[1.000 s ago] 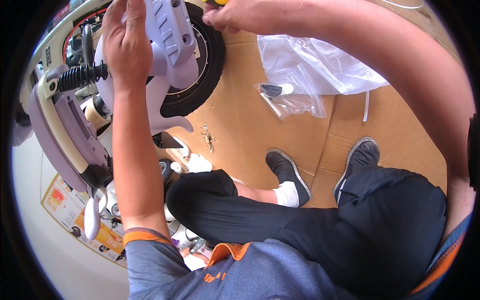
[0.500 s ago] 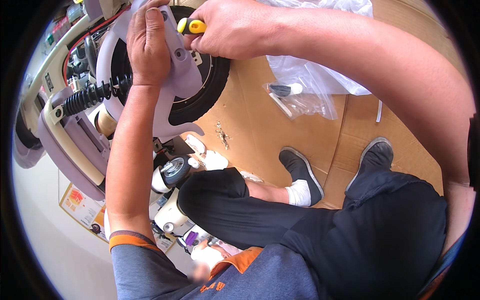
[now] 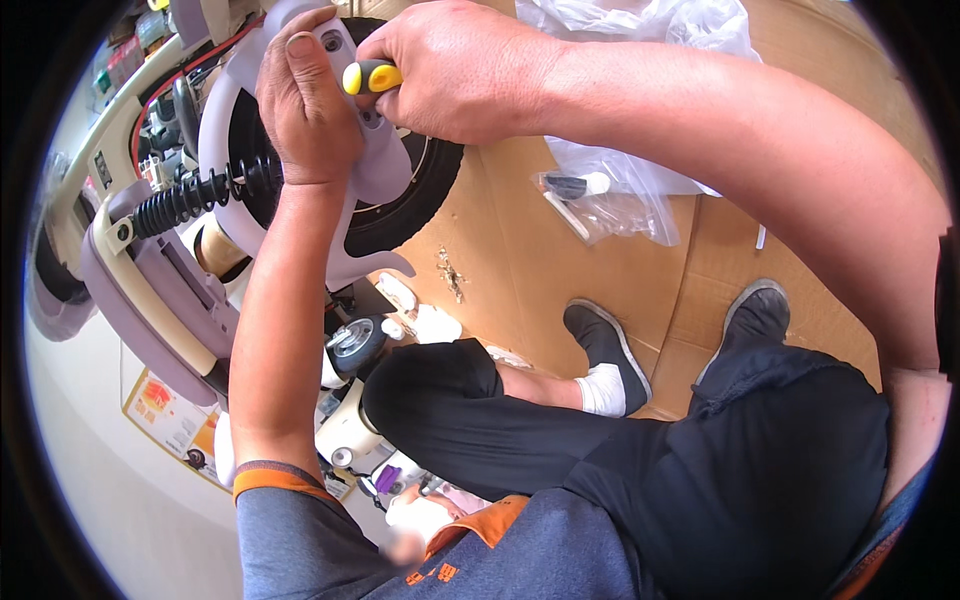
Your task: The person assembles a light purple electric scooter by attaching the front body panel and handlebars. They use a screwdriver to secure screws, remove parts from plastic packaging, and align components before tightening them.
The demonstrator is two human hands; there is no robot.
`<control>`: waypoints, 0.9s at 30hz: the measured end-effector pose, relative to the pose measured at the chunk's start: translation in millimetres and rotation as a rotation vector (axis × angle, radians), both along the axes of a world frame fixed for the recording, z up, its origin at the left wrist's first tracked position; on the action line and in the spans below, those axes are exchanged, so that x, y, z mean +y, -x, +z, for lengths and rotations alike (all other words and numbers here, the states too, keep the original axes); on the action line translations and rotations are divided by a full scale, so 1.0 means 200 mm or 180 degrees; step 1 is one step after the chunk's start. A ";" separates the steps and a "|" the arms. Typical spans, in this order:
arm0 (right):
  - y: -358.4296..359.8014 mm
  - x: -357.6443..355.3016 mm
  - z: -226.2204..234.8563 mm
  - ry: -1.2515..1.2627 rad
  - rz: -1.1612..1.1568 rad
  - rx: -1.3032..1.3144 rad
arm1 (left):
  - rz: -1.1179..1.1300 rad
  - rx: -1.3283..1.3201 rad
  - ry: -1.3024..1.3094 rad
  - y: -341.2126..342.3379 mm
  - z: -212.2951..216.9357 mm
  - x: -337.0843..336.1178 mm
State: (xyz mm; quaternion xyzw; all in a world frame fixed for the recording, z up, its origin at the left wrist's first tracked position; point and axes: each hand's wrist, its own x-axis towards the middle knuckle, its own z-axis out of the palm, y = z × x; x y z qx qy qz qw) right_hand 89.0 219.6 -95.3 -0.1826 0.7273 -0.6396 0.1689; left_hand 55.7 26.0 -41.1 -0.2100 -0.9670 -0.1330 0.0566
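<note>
We're sitting on flattened cardboard (image 3: 560,250) that covers the floor, legs in black trousers (image 3: 700,470) stretched out, dark shoes at the far end. Upper left, a pale lilac scooter (image 3: 150,290) lies tipped on its side across our view; its black tyre (image 3: 400,215) sits under a lilac fender (image 3: 385,165), with a black coil spring (image 3: 190,195) just left of the wheel. A clear plastic bag (image 3: 610,190) with small parts lies on the cardboard right of the tyre, apart from it. A small caster wheel (image 3: 355,345) shows near our knee.

Our left forearm blocks much of the scooter body. Left hand (image 3: 305,105) is laid flat over the fender, fingers curled around its top edge, pressing it. Right hand (image 3: 465,70) comes in from the upper right, fist closed around a screwdriver (image 3: 372,77) with a yellow-and-black handle, held against the fender just beside the left fingers. Screwdriver tip hidden; can't tell what it meets.
</note>
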 end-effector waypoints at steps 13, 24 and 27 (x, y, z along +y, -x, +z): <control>-0.03 -0.09 -0.06 -0.0080 -0.0610 0.0548 | 0.0076 -0.0216 -0.0208 0.00 0.01 0.01; -0.08 -0.09 -0.13 -0.0059 -0.0846 0.1771 | 0.0074 -0.0049 -0.0160 0.00 0.00 0.00; -0.09 -0.10 -0.13 -0.0071 -0.0939 0.1804 | 0.0057 -0.0086 -0.0221 0.01 -0.01 -0.01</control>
